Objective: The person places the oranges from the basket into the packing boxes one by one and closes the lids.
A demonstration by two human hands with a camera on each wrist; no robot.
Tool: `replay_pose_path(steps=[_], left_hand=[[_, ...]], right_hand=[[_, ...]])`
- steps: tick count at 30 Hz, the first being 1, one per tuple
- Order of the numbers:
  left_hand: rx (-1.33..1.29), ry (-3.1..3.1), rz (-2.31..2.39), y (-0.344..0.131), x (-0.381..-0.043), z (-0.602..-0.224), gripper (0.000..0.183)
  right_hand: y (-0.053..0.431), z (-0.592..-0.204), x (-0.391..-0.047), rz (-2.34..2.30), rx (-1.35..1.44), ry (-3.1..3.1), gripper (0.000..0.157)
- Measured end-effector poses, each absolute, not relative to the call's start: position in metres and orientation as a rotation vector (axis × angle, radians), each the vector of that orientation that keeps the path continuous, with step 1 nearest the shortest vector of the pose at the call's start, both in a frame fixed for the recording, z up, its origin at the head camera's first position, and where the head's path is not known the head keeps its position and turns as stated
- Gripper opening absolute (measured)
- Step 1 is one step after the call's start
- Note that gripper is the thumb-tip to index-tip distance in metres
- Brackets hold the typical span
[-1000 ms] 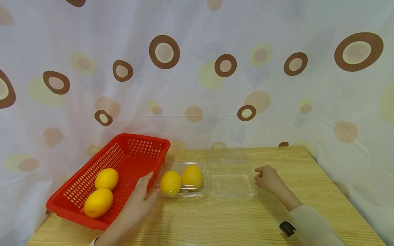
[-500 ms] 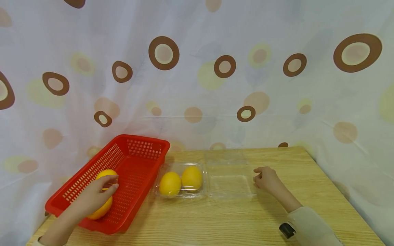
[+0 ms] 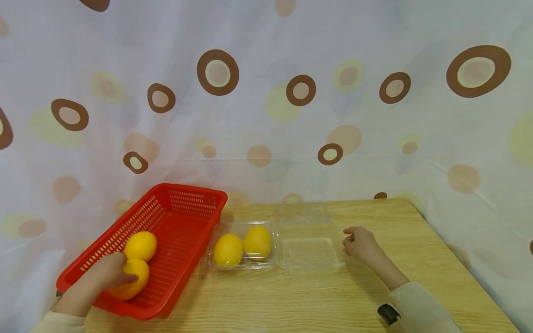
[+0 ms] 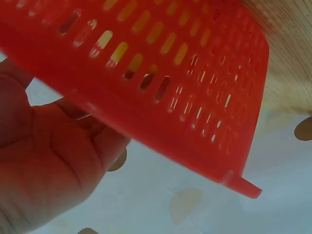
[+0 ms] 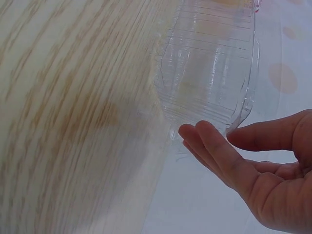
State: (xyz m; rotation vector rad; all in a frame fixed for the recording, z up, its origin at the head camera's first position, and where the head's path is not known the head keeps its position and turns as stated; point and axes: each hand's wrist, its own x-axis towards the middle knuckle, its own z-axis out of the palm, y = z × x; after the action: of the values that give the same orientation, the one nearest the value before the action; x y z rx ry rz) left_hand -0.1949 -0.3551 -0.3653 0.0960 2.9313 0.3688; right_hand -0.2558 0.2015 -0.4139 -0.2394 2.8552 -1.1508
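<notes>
In the head view, my left hand [image 3: 109,273] reaches into the red basket [image 3: 189,273] and grips the nearer orange [image 3: 139,282], thumb on its right side and fingers over its top left. Another orange [image 3: 141,246] lies touching it just behind. The left wrist view shows part of that hand behind the basket wall [image 4: 161,117], which hides the fingertips. A clear plastic clamshell box [image 3: 243,266] holds two oranges [image 3: 228,250], its lid [image 3: 310,252] folded open to the right. My right hand [image 3: 361,244] is beside the lid's right edge, fingers loosely bent, with nothing visibly held.
The wooden table [image 3: 291,305] bears the basket and the clamshell box. A patterned white curtain [image 3: 258,120] hangs behind and along the sides. The basket's right wall stands close to the box's left side.
My left hand has moved from beside the box leftward into the basket, over the oranges, and down onto the nearer one. The right hand has stayed by the lid.
</notes>
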Motion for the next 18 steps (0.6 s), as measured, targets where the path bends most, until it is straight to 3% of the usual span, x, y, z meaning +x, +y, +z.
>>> replay_pose_path(steps=[13, 18], left_hand=[[0.004, 2.894, 0.328, -0.346, -0.196, -0.377, 0.043], [0.003, 2.878, 0.27, -0.344, -0.198, -0.383, 0.068]], right_hand=[[0.2, -0.412, -0.254, -1.213, -0.196, 2.845, 0.033], [0.2, -0.413, -0.255, -1.239, -0.177, 2.846, 0.032]])
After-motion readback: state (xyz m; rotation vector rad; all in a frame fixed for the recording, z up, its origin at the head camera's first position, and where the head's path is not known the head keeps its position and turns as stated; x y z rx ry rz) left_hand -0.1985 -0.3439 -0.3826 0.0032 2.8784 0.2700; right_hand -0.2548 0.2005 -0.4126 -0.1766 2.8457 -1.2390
